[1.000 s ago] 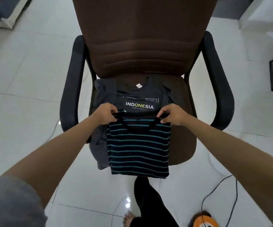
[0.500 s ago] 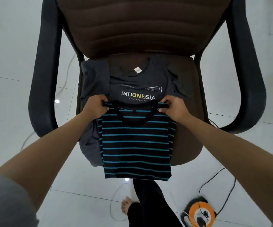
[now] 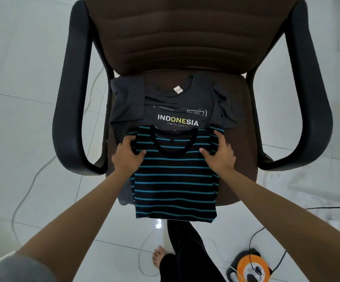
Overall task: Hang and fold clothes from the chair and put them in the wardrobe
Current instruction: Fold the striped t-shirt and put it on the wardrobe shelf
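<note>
A black T-shirt with teal stripes (image 3: 175, 180) lies folded narrow on the seat of a brown office chair (image 3: 185, 37), its hem hanging over the front edge. Under it lies a dark grey T-shirt (image 3: 177, 110) printed INDONESIA. My left hand (image 3: 127, 156) rests on the striped shirt's left shoulder, fingers spread, thumb on the cloth. My right hand (image 3: 219, 153) lies likewise on the right shoulder. Both palms press flat on the shirt beside its collar.
Black armrests (image 3: 69, 98) curve on both sides of the seat. White tiled floor (image 3: 22, 58) surrounds the chair, with a pale cable on the left. An orange cable reel (image 3: 252, 270) with black cord sits at the lower right. My bare foot (image 3: 160, 259) stands below the seat.
The striped shirt has come down flat onto the seat. My hands have let go of its shoulders and now lie open on them. The view has moved closer to the chair.
</note>
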The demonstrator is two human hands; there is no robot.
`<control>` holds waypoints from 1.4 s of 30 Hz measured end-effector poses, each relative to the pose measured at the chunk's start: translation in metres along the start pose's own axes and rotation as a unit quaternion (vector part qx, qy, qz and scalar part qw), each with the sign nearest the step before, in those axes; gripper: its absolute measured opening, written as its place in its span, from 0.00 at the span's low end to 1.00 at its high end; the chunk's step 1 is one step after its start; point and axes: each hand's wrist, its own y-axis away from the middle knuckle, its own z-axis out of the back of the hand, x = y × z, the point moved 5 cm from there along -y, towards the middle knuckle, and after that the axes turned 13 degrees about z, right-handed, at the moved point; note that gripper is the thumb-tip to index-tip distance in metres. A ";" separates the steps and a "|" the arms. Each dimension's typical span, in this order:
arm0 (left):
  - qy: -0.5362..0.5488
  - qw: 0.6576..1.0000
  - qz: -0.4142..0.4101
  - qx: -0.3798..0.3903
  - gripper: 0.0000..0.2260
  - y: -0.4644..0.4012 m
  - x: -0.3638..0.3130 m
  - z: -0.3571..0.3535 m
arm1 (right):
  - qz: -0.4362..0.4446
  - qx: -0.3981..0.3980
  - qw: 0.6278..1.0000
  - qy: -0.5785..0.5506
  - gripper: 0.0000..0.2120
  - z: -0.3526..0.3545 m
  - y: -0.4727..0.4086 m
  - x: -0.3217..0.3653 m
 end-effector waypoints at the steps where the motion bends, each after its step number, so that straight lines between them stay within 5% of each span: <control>1: -0.009 1.000 0.003 0.001 0.24 0.000 -0.001 0.001 | 0.010 0.000 1.000 -0.019 0.34 0.000 0.001 0.001; 7: -0.004 1.000 -0.016 0.019 0.11 -0.002 -0.017 -0.003 | 0.070 -0.039 0.996 -0.026 0.27 0.009 -0.003 0.007; 12: 0.073 0.993 -0.022 0.091 0.09 -0.005 -0.017 -0.015 | 0.070 0.091 0.990 -0.077 0.21 -0.005 -0.010 0.001; 16: 0.104 0.990 0.014 0.093 0.10 -0.004 -0.014 -0.009 | 0.049 0.096 0.990 -0.089 0.14 -0.002 -0.014 0.005; 23: 0.142 0.987 -0.018 0.076 0.12 0.030 -0.008 0.020 | 0.057 0.088 0.979 -0.176 0.24 0.015 0.004 0.024; 34: 0.304 0.949 -0.056 -0.061 0.14 0.173 0.057 0.133 | 0.245 0.053 0.955 -0.158 0.25 0.069 0.115 0.144; 42: 0.430 0.868 -0.068 -0.237 0.12 0.358 0.179 0.298 | 0.484 0.122 0.849 -0.174 0.25 0.084 0.274 0.337</control>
